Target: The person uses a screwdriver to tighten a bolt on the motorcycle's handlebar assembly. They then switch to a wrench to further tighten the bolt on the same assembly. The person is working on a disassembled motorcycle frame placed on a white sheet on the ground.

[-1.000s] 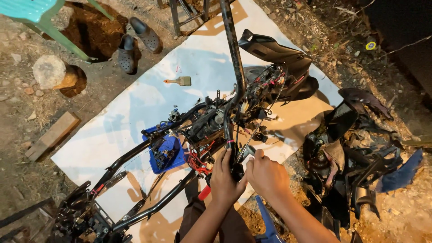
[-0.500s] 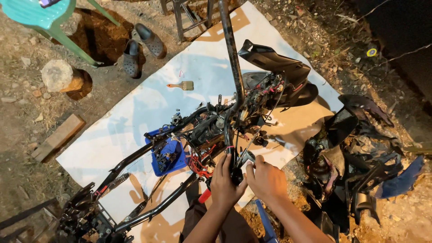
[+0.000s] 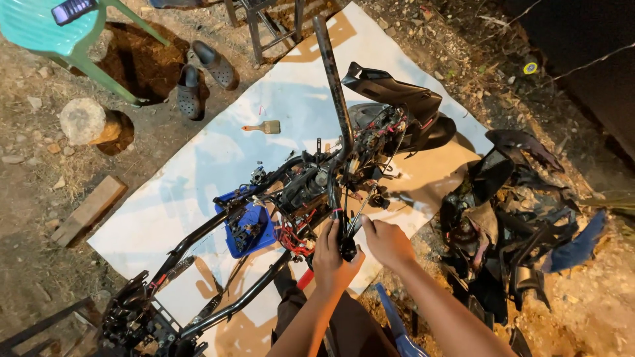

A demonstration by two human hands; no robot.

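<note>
Seen from above: a stripped black tubular-steel motorbike frame [image 3: 218,231] lies on a pale, glossy printed sheet [image 3: 198,158] spread over stony dirt ground [image 3: 33,178]. At 6 o'clock, the left hand [image 3: 334,261] has its grip closed around a black connector on a thin cable [image 3: 348,246], at the frame's centre among red wires. The right hand [image 3: 387,241] pinches the same cable just beside it (fingertips partly hidden). A blue plastic tray [image 3: 254,228] sits at 9 o'clock of the hands; black plastic fairings [image 3: 509,231] are heaped at 3 o'clock.
</note>
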